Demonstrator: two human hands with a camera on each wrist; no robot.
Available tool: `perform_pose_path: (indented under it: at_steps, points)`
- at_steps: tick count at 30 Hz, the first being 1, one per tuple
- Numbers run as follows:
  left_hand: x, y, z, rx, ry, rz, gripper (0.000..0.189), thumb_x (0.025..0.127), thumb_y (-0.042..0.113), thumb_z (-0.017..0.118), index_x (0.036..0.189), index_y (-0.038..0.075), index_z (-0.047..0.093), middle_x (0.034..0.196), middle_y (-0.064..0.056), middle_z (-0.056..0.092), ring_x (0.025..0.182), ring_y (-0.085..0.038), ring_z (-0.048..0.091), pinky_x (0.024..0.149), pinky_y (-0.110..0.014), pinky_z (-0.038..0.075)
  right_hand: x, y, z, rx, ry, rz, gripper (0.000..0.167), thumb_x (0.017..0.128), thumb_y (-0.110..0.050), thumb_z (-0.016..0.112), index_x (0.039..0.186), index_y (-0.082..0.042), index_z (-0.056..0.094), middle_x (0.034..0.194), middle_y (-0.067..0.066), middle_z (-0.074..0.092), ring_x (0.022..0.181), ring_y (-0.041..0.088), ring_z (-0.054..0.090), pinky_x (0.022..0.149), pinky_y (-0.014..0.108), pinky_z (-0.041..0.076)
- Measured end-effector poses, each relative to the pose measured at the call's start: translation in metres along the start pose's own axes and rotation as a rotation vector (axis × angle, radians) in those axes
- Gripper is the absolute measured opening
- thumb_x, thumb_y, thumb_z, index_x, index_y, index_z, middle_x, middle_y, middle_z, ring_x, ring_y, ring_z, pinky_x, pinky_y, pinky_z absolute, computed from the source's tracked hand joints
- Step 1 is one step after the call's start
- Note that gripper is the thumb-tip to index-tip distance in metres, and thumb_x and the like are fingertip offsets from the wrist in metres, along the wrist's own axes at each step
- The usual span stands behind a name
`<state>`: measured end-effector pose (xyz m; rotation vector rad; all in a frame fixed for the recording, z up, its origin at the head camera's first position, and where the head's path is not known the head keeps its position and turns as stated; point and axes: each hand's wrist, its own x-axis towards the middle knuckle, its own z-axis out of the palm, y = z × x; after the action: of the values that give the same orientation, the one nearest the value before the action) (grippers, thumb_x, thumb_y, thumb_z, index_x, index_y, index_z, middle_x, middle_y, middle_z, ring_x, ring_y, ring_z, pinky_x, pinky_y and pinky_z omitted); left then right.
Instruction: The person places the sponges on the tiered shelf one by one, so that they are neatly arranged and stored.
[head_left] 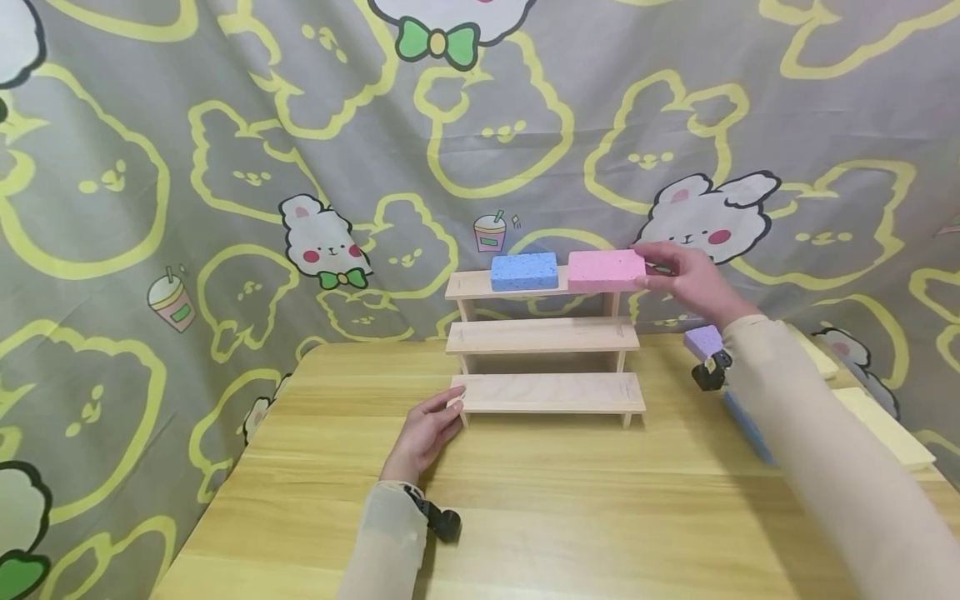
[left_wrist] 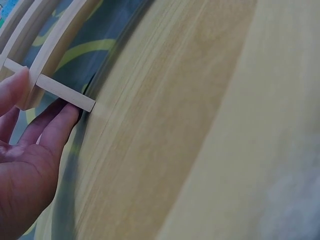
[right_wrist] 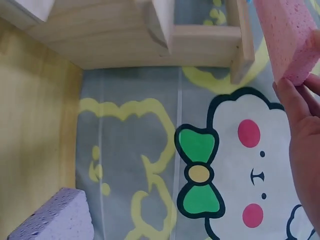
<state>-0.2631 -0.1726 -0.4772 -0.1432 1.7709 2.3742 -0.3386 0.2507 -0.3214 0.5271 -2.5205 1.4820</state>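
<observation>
A three-step wooden shelf (head_left: pixel 546 394) stands on the table, its top step bearing a blue sponge (head_left: pixel 524 272) on the left. Beside that, with a narrow gap, is a pink sponge (head_left: pixel 606 271) at the right of the top step. My right hand (head_left: pixel 693 279) pinches the pink sponge by its right end, thumb and fingers on opposite faces, as the right wrist view (right_wrist: pixel 305 117) also has it. My left hand (head_left: pixel 427 433) grips the left end of the lowest step; in the left wrist view the thumb is above the board and fingers touch the leg (left_wrist: pixel 65 92).
Right of the shelf lies a purple sponge (head_left: pixel 702 342). A second blue sponge (head_left: pixel 750 427) is partly hidden by my right sleeve, and yellow sponges (head_left: pixel 885 425) lie further right. A patterned grey curtain (head_left: pixel 375 150) hangs right behind the table (head_left: pixel 360 375).
</observation>
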Motion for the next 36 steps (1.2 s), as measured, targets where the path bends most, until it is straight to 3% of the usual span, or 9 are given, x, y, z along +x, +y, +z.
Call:
perform_pose_path:
  at_steps: [5, 11, 13, 18, 29, 36]
  points:
    - [0.0, 0.001, 0.001, 0.004, -0.003, 0.003, 0.038, 0.095, -0.003, 0.06, 0.133, -0.005, 0.057, 0.142, -0.017, 0.048, 0.117, -0.025, 0.056, 0.101, -0.039, 0.044, 0.01, -0.005, -0.006, -0.027, -0.016, 0.04, 0.058, 0.092, -0.016, 0.071, 0.142, 0.002, 0.048, 0.144, 0.019, 0.048, 0.132, 0.035, 0.044, 0.103, 0.038, 0.042]
    - [-0.001, 0.002, 0.0, 0.014, 0.0, 0.006, 0.038, 0.095, -0.002, 0.06, 0.132, -0.004, 0.058, 0.141, -0.018, 0.049, 0.118, -0.026, 0.056, 0.102, -0.04, 0.043, 0.02, -0.003, -0.001, 0.027, -0.042, 0.07, 0.057, 0.092, -0.015, 0.07, 0.142, 0.003, 0.048, 0.145, 0.019, 0.047, 0.134, 0.033, 0.042, 0.096, 0.023, 0.045]
    - [0.0, 0.001, 0.0, 0.013, -0.003, 0.007, 0.038, 0.095, -0.002, 0.06, 0.133, -0.005, 0.058, 0.141, -0.019, 0.049, 0.118, -0.026, 0.056, 0.102, -0.041, 0.043, 0.023, 0.0, 0.001, 0.049, -0.05, 0.082, 0.057, 0.092, -0.013, 0.07, 0.142, 0.003, 0.047, 0.146, 0.018, 0.046, 0.135, 0.032, 0.041, 0.099, 0.026, 0.044]
    - [0.001, 0.0, 0.001, 0.009, -0.004, 0.0, 0.038, 0.094, -0.001, 0.062, 0.132, -0.004, 0.059, 0.14, -0.02, 0.05, 0.117, -0.026, 0.057, 0.101, -0.04, 0.044, 0.029, 0.007, 0.005, 0.059, -0.064, 0.113, 0.061, 0.092, -0.014, 0.071, 0.144, 0.001, 0.045, 0.148, 0.018, 0.043, 0.137, 0.032, 0.038, 0.109, 0.048, 0.034]
    - [0.001, 0.001, 0.0, 0.0, 0.006, -0.008, 0.037, 0.094, -0.002, 0.062, 0.131, -0.003, 0.06, 0.14, -0.019, 0.05, 0.116, -0.026, 0.058, 0.099, -0.038, 0.046, 0.032, 0.018, 0.006, 0.072, -0.066, 0.115, 0.061, 0.094, -0.013, 0.068, 0.147, 0.0, 0.041, 0.151, 0.017, 0.039, 0.139, 0.031, 0.033, 0.11, 0.049, 0.032]
    - [-0.001, 0.002, 0.001, 0.001, 0.02, -0.014, 0.038, 0.093, -0.002, 0.063, 0.131, -0.004, 0.06, 0.138, -0.018, 0.052, 0.115, -0.025, 0.058, 0.099, -0.039, 0.046, 0.018, 0.02, 0.002, 0.035, 0.042, 0.082, 0.053, 0.098, -0.02, 0.062, 0.147, -0.006, 0.045, 0.147, 0.014, 0.046, 0.135, 0.031, 0.039, 0.107, 0.051, 0.034]
